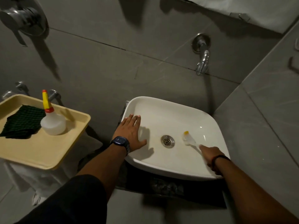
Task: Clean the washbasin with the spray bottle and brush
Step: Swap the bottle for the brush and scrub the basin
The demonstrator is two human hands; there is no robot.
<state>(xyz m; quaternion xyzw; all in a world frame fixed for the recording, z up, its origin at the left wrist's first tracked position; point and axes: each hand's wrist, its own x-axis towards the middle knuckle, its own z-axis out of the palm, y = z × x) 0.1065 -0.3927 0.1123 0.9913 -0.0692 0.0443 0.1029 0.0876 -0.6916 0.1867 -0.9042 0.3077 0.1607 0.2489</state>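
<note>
The white square washbasin [208,125] sits low in the middle, its metal drain [167,141] at the centre. My right hand [210,155] grips the handle of a small clear brush [188,138] with a yellow tip; the brush head rests on the basin floor just right of the drain. My left hand [131,132] lies flat with fingers spread on the basin's left rim, a dark watch on the wrist. The spray bottle [51,121], clear with a yellow and red nozzle, stands upright on a cream tray [48,152] to the left, untouched.
A dark green cloth [22,122] lies folded on the tray beside the bottle. A chrome tap [202,62] juts from the grey tiled wall above the basin's back right. A mixer handle [24,20] is at the upper left. A tiled wall closes in on the right.
</note>
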